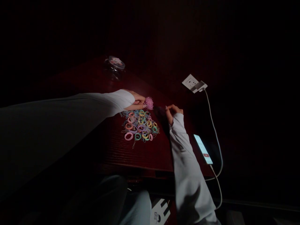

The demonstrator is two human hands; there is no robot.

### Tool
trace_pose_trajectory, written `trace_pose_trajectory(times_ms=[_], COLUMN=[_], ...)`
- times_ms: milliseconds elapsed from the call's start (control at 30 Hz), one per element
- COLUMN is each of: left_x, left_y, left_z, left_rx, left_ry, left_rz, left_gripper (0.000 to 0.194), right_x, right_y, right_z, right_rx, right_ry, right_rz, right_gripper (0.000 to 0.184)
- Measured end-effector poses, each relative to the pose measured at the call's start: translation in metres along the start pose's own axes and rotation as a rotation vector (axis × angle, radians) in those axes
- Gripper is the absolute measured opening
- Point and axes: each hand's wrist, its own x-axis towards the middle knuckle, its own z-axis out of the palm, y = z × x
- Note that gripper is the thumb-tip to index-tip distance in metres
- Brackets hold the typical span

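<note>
Fine, straight lines were seen in the dark red wood of the table (pixel 110 151). A flat, lit phone (pixel 203 149) was joined to a smooth white cable (pixel 222 161). Left of it, bumpy round rings (pixel 141 128) in many colours were heaped on the table, with thin string loops tangled among them. Just past the heap, a spiky pink tuft (pixel 149 103) was held by the left hand (pixel 137 101). Near it, the right hand (pixel 172 110) was pinched; whether anything was gripped could not be told. Farther off, a plug (pixel 200 85) was fitted in a white socket (pixel 188 82). Farthest, a round jar (pixel 114 74) was topped by a lid (pixel 116 62); its inside was too dark to be seen.
</note>
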Motion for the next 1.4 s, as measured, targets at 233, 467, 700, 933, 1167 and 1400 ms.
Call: trace_pose_trajectory(times_ms=[233,467,700,933,1167,1400], left_x=[0.000,0.001,0.000,0.001,0.003,0.009], left_y=[0.001,0.001,-0.001,0.001,-0.001,-0.002], left_z=[0.004,0.003,0.005,0.005,0.006,0.013], left_rx=[-0.009,-0.027,0.010,-0.027,-0.005,0.003], left_ry=[-0.032,-0.087,-0.054,-0.049,-0.052,-0.032], left_rz=[-0.052,-0.097,-0.059,-0.074,-0.020,-0.066], left_gripper=[0.039,0.041,0.044,0.041,0.041,0.038], right_x=[-0.014,-0.017,-0.016,-0.013,-0.010,-0.010], right_y=[-0.059,-0.066,-0.066,-0.075,-0.072,-0.075], right_z=[0.019,0.032,0.029,0.023,0.031,0.039], right_rx=[0.181,0.219,0.278,0.261,0.260,0.307], right_ry=[-0.103,-0.277,-0.249,-0.293,-0.388,-0.399], right_rz=[-0.277,-0.383,-0.375,-0.235,-0.227,-0.195], right_gripper=[0.029,0.032,0.053,0.040,0.025,0.012])
